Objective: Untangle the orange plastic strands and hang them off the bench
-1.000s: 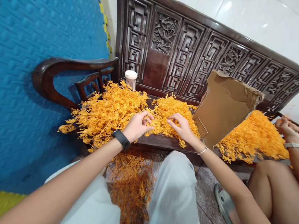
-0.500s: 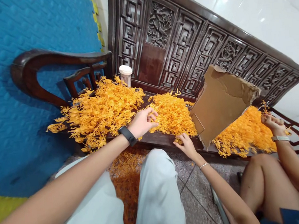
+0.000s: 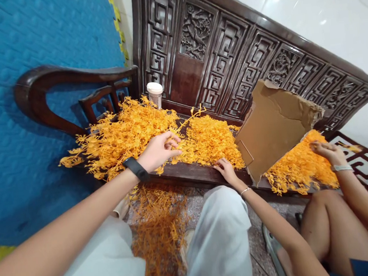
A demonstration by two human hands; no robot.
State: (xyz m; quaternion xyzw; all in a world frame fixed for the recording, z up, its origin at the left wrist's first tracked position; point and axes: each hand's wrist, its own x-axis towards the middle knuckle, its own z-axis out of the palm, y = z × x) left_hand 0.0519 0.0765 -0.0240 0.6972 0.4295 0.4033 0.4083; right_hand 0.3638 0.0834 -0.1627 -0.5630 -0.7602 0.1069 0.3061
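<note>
Orange sprigs (image 3: pixel 122 135) on carved bench (image 3: pixel 193 173)

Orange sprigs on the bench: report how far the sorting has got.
Done, apparently: a heap of loose orange pieces on the floor between the knees. In hand: the left hand pinches a sprig lifted from the middle pile; the right hand rests at that pile's edge. Left: the big left pile and the pile behind the cardboard, where another person's hand works. Plenty remains.
</note>
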